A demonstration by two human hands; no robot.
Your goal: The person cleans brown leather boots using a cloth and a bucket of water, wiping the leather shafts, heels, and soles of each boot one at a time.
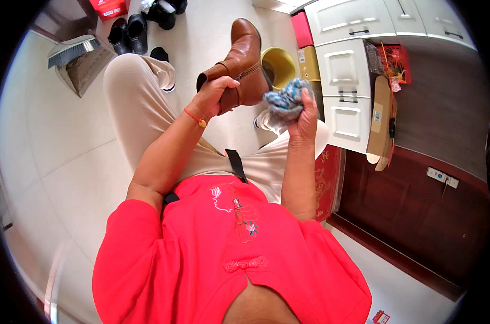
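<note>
A brown leather ankle boot point(245, 60) with a strap and a side zip is held up in front of me, toe pointing away. My left hand point(212, 93), with a red cord bracelet at the wrist, grips the boot by its shaft near the opening. In my right hand point(305, 113) is a bunched grey and blue cloth point(287, 101), slightly blurred. The cloth is just right of the boot's heel; whether it touches the boot I cannot tell. Both hands are raised above my knees.
A yellow bucket point(278, 67) stands on the tiled floor beyond the boot. To the right are white cabinets point(346, 73) and a flattened cardboard box point(380, 121). Black shoes point(136, 34) sit at the far left, near a dustpan point(85, 69) and a broom head point(73, 50).
</note>
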